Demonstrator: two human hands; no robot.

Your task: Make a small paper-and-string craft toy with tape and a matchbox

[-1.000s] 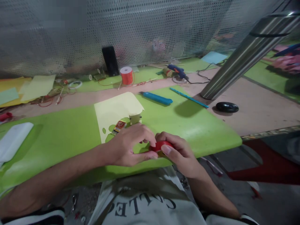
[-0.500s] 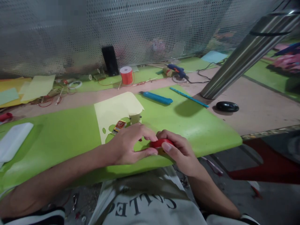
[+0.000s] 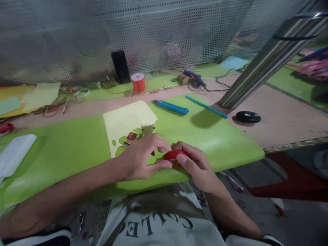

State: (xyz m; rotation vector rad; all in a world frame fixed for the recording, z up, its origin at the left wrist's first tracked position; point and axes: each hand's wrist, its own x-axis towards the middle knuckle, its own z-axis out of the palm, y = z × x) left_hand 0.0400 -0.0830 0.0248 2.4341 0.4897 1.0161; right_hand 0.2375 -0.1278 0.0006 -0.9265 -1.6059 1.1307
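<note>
A rounded, glossy red piece (image 3: 172,155), like a small roll or disc, is held low over the front edge of the green mat (image 3: 71,143). My right hand (image 3: 196,164) grips its right side, thumb on the near face and fingers behind. A small dark mark shows under that thumb. The thumb and curled fingers of my left hand (image 3: 143,157) close around its left end. Just beyond my left hand lie a cut pale yellow sheet (image 3: 123,116) with holes, a small red-and-yellow packet (image 3: 131,137) and a small yellowish piece (image 3: 148,130) with dark dots.
A blue cutter-like tool (image 3: 171,107) and a thin blue stick (image 3: 206,106) lie ahead. A slanted metal post (image 3: 258,68) rises at right beside a black oval object (image 3: 248,116). Farther back are an orange-red spool (image 3: 138,83), a phone (image 3: 120,66) and a glue gun (image 3: 194,78).
The red piece has turned slightly between my fingers, its near face tipping a little. Both hands stay in nearly the same place.
</note>
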